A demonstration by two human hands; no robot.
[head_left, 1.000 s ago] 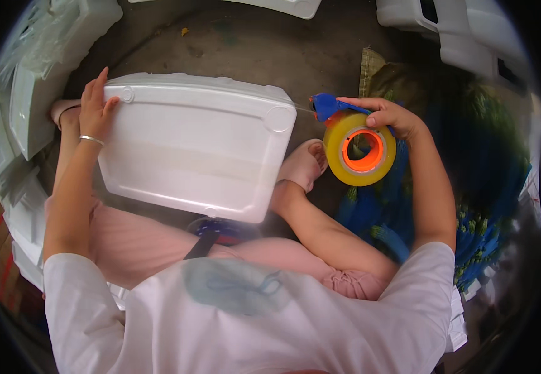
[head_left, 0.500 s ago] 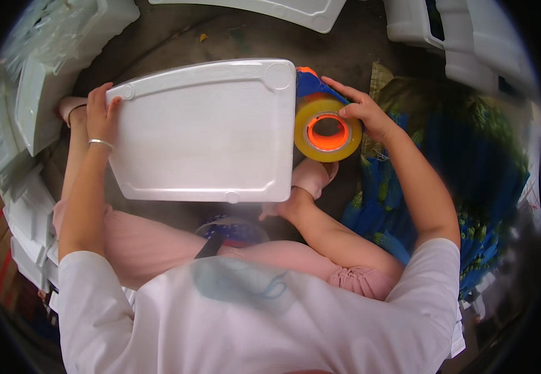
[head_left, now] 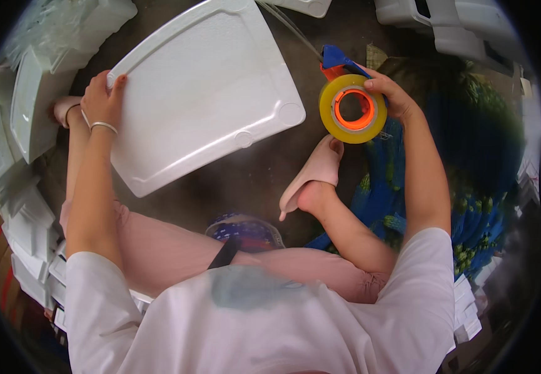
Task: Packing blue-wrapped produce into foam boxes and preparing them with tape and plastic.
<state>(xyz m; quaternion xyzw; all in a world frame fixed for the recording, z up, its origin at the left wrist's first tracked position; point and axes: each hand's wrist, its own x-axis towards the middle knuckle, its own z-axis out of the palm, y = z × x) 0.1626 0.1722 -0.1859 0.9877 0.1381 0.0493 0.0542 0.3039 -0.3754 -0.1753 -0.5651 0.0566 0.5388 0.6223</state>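
Note:
A white foam box, its broad flat face toward me, stands tilted between my legs. My left hand grips its left edge, thumb on the face and the other fingers mostly hidden behind. My right hand is closed round a blue and orange tape dispenser, held to the right of the box and apart from it. The dispenser carries a roll of yellowish clear tape on an orange hub. A stretched tape strip runs from the dispenser to the box's far right corner.
White foam boxes are stacked at the left, with clear plastic wrap on top. More white boxes stand at the far right. Blue and green mesh material lies beside my right arm. My sandalled foot rests on the floor near the roll.
The box has turned counterclockwise, its right side swinging away from me. My right hand has moved the dispenser right and away from the box, and a tape strip now shows between them.

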